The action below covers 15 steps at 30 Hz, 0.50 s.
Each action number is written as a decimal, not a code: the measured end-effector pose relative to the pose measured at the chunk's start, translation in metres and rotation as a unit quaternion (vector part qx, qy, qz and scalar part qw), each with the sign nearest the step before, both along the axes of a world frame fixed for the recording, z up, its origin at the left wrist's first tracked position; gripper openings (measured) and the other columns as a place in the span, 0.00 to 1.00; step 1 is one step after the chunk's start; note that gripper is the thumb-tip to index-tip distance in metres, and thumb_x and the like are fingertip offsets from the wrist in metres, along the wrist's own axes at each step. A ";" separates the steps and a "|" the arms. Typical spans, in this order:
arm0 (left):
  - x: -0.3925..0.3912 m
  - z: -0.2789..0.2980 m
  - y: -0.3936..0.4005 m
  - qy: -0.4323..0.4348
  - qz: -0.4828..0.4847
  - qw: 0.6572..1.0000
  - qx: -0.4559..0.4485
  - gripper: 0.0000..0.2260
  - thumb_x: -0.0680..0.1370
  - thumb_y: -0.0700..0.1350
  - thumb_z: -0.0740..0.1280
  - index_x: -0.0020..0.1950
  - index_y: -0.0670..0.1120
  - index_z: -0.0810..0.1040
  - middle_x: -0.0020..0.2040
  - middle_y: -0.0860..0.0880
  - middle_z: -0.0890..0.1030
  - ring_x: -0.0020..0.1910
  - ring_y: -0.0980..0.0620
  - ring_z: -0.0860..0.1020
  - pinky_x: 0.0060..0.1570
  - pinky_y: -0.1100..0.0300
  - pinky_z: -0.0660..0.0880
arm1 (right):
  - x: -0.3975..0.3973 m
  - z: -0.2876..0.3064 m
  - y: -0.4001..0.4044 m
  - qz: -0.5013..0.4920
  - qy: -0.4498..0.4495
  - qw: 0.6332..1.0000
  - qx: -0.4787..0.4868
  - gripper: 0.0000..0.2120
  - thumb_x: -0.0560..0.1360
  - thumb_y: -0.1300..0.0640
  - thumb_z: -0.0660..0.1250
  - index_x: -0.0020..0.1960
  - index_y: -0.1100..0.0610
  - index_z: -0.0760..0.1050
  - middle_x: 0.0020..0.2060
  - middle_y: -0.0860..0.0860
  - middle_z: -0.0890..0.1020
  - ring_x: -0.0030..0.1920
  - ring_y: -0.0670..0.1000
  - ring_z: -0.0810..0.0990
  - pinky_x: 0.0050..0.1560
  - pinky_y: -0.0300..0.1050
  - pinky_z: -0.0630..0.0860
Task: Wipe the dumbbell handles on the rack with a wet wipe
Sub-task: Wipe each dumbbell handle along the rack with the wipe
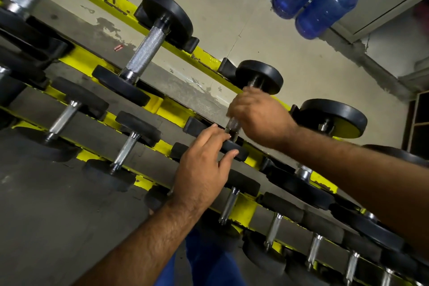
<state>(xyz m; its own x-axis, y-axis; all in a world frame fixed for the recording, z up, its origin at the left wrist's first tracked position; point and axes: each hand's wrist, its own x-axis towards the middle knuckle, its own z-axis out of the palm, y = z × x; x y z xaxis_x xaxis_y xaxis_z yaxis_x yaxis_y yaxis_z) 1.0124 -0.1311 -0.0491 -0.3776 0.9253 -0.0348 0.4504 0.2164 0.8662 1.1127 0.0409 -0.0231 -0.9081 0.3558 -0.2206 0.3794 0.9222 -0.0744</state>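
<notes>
1. Head view: right hand (260, 115) is wrapped around the knurled handle (233, 124) of a dumbbell (260, 75) on the yellow rack's (167, 107) upper tier; no wipe can be made out.
2. Left hand (204, 162), fingers straight, rests on that dumbbell's near plate (234, 150).
3. Blue bottles (325, 7) stand beyond the rack.

A single head-worn wide-angle camera looks steeply down and forward over a yellow rack (167, 108) of dumbbells, close enough that both forearms enter from the bottom and right edges. The view is strongly tilted, so the rack's rails run diagonally from upper left to lower right. Beyond the rack, the floor (255, 30) fills the upper frame, with blue bottles (325, 7) along the top edge.
</notes>
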 end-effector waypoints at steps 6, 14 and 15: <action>-0.003 -0.001 0.000 0.000 -0.009 1.000 -0.004 0.14 0.76 0.47 0.73 0.60 0.44 0.80 0.65 0.47 0.78 0.67 0.51 0.75 0.61 0.59 0.74 | 0.003 0.007 0.017 -0.026 0.023 0.999 -0.010 0.15 0.78 0.61 0.58 0.54 0.55 0.83 0.52 0.51 0.85 0.57 0.52 0.81 0.68 0.54 0.71; -0.004 -0.003 0.000 0.003 -0.007 1.000 0.000 0.14 0.77 0.47 0.71 0.61 0.45 0.80 0.66 0.48 0.77 0.67 0.51 0.74 0.62 0.54 0.75 | 0.001 0.003 0.009 -0.060 -0.005 0.998 0.034 0.17 0.79 0.58 0.56 0.62 0.55 0.80 0.59 0.52 0.82 0.64 0.53 0.76 0.71 0.52 0.66; -0.005 -0.003 0.000 0.002 -0.008 1.000 -0.001 0.14 0.77 0.48 0.70 0.61 0.45 0.79 0.66 0.48 0.77 0.68 0.51 0.74 0.62 0.52 0.76 | 0.000 0.002 0.008 -0.070 -0.004 0.997 0.043 0.19 0.79 0.57 0.53 0.61 0.55 0.80 0.58 0.52 0.82 0.63 0.53 0.76 0.70 0.52 0.66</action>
